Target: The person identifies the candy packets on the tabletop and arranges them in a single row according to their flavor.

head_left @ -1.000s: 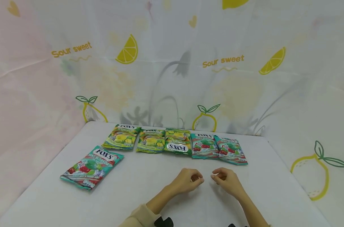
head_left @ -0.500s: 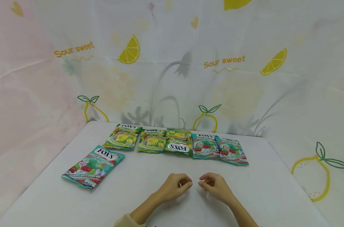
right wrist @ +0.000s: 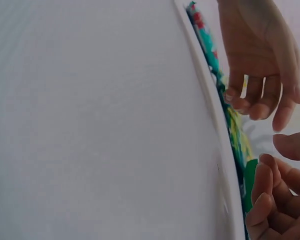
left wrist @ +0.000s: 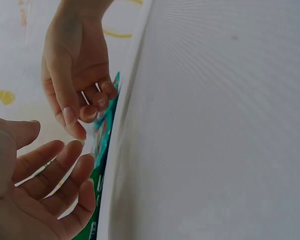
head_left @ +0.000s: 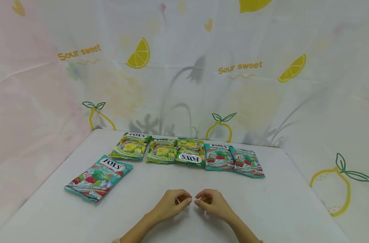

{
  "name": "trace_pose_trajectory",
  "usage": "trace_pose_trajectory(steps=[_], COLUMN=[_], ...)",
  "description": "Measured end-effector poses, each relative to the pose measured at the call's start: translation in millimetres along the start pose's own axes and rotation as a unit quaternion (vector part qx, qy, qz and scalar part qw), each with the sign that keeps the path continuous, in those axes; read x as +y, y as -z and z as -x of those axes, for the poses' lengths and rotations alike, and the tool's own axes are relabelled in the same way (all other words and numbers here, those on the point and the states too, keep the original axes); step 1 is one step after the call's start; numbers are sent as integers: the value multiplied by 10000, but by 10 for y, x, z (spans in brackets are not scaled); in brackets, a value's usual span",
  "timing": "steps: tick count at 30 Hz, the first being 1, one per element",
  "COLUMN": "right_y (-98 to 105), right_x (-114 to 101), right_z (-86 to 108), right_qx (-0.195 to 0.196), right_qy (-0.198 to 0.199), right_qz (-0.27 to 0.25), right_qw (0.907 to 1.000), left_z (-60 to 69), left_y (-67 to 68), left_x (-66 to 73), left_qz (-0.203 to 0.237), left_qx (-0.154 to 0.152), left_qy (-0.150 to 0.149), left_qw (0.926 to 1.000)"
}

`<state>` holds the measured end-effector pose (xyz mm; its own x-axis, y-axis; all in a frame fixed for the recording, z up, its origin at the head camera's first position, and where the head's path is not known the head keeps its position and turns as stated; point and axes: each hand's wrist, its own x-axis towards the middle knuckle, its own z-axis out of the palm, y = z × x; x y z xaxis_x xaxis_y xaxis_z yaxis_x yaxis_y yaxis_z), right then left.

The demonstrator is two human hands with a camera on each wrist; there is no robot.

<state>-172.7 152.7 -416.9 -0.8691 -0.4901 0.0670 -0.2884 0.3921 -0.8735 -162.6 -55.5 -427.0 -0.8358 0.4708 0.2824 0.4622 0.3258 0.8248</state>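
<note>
My left hand [head_left: 171, 204] hovers over the front middle of the white table, its fingers loosely curved around nothing. Facing it, my right hand [head_left: 214, 204] is bent in the same relaxed way and is also empty. A narrow gap separates the fingertips of the two hands. Beyond them lies a row of candy bags: a yellow-green bag [head_left: 131, 146] at the left, a second yellow-green bag [head_left: 162, 151], an upside-down yellow-green bag [head_left: 190, 152], then a teal bag [head_left: 219, 157] and another teal bag [head_left: 247, 162]. A separate teal candy bag [head_left: 98, 178] lies nearer, at the left.
The white table [head_left: 263, 209] carries all the bags. A fabric backdrop [head_left: 178, 84] printed with lemons stands behind the table's far edge, and its sides run along the left and right. The two rightmost teal bags touch or slightly overlap.
Both hands have moved left and nearer to the person, and the gap between their fingertips has narrowed. The candy bags have stayed where they were.
</note>
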Motion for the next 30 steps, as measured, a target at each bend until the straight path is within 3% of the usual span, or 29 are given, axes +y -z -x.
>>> trace_pose_trajectory(steps=[14,21,30], right_y=[-400,-557,-845], right_x=[-148,-205,-316], right_z=[-269,-354,-487], right_qx=[-498,-600,-722], right_qy=[123,76,139], right_qz=[-508,-662,-892], right_qw=[9974,9960,9933], left_z=[405,538,676], left_y=[455,581,732], left_x=[-106,-163,-133], left_qz=[-19,-216,-561], left_qx=[323,495,808], left_qy=[668,892,1522], left_qw=[9972,9945,9834])
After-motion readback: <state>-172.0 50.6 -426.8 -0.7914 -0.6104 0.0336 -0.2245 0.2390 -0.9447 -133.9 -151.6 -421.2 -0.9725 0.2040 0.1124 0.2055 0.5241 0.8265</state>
